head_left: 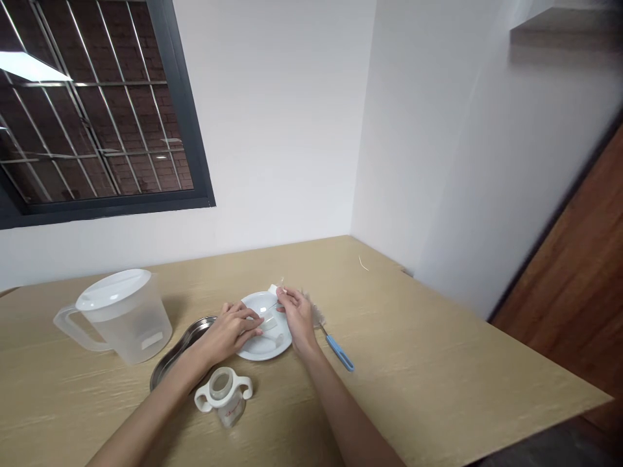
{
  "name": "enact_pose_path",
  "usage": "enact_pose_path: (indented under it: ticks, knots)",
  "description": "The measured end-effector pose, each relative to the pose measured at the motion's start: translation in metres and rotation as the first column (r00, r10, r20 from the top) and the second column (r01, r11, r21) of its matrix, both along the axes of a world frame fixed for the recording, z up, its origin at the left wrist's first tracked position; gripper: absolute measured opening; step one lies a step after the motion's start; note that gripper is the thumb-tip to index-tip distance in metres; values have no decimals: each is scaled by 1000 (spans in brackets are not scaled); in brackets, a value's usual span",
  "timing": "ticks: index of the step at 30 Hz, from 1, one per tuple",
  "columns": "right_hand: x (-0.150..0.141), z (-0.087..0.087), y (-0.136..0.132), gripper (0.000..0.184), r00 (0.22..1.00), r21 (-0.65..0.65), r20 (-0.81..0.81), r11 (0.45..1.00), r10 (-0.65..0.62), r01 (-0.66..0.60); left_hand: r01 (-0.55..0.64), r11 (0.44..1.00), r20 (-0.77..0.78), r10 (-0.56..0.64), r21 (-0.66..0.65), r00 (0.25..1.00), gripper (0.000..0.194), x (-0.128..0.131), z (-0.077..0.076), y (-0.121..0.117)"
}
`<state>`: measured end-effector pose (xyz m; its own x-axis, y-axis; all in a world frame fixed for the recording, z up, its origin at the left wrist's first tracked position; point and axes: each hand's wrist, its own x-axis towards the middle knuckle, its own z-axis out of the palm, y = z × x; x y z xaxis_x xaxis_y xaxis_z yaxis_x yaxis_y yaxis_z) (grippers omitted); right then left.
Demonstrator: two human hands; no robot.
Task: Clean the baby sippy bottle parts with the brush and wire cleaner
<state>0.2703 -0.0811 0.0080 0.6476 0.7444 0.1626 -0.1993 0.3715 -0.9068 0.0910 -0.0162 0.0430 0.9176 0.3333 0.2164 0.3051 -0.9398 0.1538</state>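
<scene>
A round white plate (257, 355) lies under both hands. My left hand (237, 329) reaches over its left side, fingers bent, with the fingertips closed at a small clear piece (268, 322) whose kind I cannot make out. On the right side of the plate, my right hand (298, 316) pinches a small white piece (273, 288) between thumb and fingers; a thin pale tip rises from it near the plate's far rim. Another small translucent piece (279, 340) rests on the plate. Nearer to me stands an uncapped baby bottle (230, 408) with two white handles.
A lidded translucent pitcher (131, 331) stands at the left. Partly behind my left forearm is a steel kidney-shaped tray (160, 371). A bottle brush (339, 352) with a blue handle lies right of the plate. Farther back is a thin white strip (363, 263), near the wall.
</scene>
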Motion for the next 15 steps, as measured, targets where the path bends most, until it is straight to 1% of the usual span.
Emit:
enact_pose_path:
  ticks: [2,4,6,8,10,12,15]
  knots:
    - [-2,-2,1,51,998,12,55,1000,-25,25,-72,997,27,72,13,997,42,-2,2,0]
    - [-4,-4,2,50,993,24,113,999,-33,30,-153,988,72,151,16,986,54,-3,1,3]
    - [-6,-5,2,48,984,32,174,999,-23,18,-223,975,131,222,-9,966,65,-2,-2,8]
    - [-9,-5,1,45,971,34,240,999,-2,-6,-259,964,180,266,-62,947,68,0,-6,12]
    - [-12,-4,-1,43,952,31,305,999,23,-35,-267,957,223,285,-110,932,68,3,-8,16]
    - [-16,-3,-3,43,932,30,359,997,54,-69,-263,955,269,292,-137,918,64,6,-9,20]
    - [-19,-3,-5,43,908,27,407,992,101,-122,-243,960,325,277,-142,904,44,9,-9,26]
